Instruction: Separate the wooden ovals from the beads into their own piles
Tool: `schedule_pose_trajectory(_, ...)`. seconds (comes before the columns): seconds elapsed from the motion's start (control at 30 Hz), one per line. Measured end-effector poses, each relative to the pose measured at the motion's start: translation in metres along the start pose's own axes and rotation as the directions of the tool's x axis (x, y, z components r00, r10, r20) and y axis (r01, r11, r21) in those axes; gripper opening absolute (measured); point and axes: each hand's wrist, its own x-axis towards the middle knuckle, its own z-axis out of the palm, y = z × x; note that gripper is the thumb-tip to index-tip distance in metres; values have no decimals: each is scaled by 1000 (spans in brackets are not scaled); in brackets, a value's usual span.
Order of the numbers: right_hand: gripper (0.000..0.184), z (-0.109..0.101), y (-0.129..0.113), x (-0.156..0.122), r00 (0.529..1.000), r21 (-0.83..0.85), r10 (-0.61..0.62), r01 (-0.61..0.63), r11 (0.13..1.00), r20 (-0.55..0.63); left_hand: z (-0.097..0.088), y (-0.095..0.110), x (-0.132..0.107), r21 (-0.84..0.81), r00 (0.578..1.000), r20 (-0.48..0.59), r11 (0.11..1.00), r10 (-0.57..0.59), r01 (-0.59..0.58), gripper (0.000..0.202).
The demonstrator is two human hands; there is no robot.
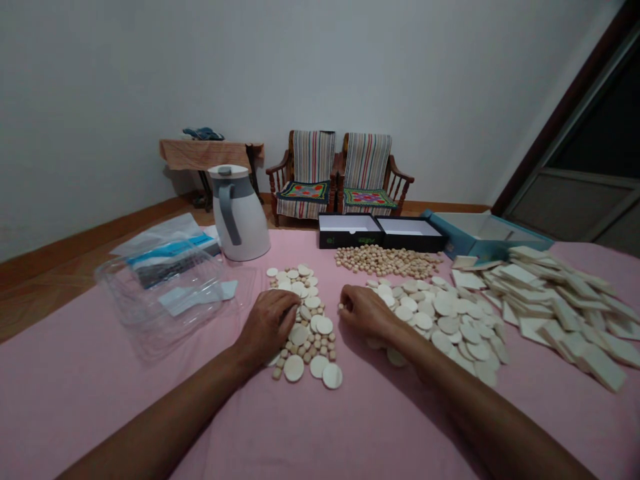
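A mixed heap of pale round wooden discs point(325, 325) and small wooden cubes point(313, 348) lies in the middle of the pink cloth. My left hand point(267, 323) rests over the left side of this heap, its fingers curled and drawn together; what they grip, if anything, is hidden. To the right of the heap, my right hand point(367, 310) is closed low over the cloth, with a small wooden cube point(342, 306) peeking out at its fingertips. A larger pile of discs point(447, 323) spreads beside and behind my right wrist. Beyond it lies a pile of cubes point(387, 260).
Flat wooden tiles point(565, 303) are heaped at the right. Black open boxes point(350, 239) and a blue box point(457, 243) stand behind. A white jug point(243, 223), a clear plastic tray point(150, 307) and a blue-and-white packet point(173, 253) sit at the left.
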Motion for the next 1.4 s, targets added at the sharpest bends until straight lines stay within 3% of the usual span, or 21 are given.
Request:
schedule_pose_trajectory(0.07, 8, -15, 15, 7, 993, -32, 70, -73, 997, -99, 1, -1, -1, 0, 1000, -1, 1000, 2, -2, 16)
schedule_pose_trajectory(0.1, 9, -22, 22, 11, 971, -16, 103, -109, 994, -215, 1, -1, -1, -1, 1000, -3, 1000, 3, -3, 16)
schedule_pose_trajectory(0.2, 22, -38, 37, 18, 836, 127, 151, -98, 987, -528, 1, -2, -1, -1, 1000, -3, 1000, 3, -3, 15)
schedule_pose_trajectory(0.27, 24, -40, 38, 19, 801, 176, 140, -45, 983, -582, 1, -1, -2, 1, 1000, 1, 1000, 2, -2, 15)
schedule_pose_trajectory(0.33, 20, -35, 31, 16, 865, 165, 82, 1, 986, -495, 1, -1, -1, 1, 1000, 1, 1000, 2, -2, 15)
schedule_pose_trajectory(0.43, 16, -18, 14, 8, 981, 153, -58, 88, 984, -187, 1, -1, -1, -2, 1000, -3, 1000, -2, 2, 15)
schedule_pose_trajectory(0.5, 17, -4, 3, 2, 992, 176, -120, 123, 977, -30, 2, -1, 0, -3, 1000, 1, 1000, -4, 4, 15)
schedule_pose_trajectory(0.57, 17, 7, -6, -3, 991, 197, -133, 126, 972, 22, 2, -1, -1, -1, 1000, 3, 1000, -5, 5, 15)
schedule_pose_trajectory(0.87, 10, 16, -27, -13, 991, 231, -132, 122, 965, 28, 2, -2, 0, -1, 1000, 25, 1000, 0, 0, 15)
schedule_pose_trajectory(1.03, 4, 9, -14, -6, 994, 133, -105, 101, 986, 23, 3, -3, -1, -5, 1000, 20, 1000, 3, -3, 15)
schedule_pose_trajectory(1.13, 6, -6, 6, 4, 983, 65, -30, 43, 997, -183, 2, -2, -1, -4, 1000, 19, 1000, 2, -2, 15)
schedule_pose_trajectory(1.2, 9, -16, 17, 11, 912, 86, 4, 35, 996, -410, 1, -2, -1, -7, 1000, 24, 1000, -1, 1, 15)
schedule_pose_trajectory(1.27, 14, -19, 21, 14, 854, 119, -13, 88, 989, -521, 1, -1, -1, -12, 1000, 24, 1000, -4, 4, 15)
schedule_pose_trajectory(1.4, 15, 2, 9, 7, 933, 167, -174, 235, 958, -315, 1, -1, -1, -9, 1000, 30, 1000, -6, 6, 15)
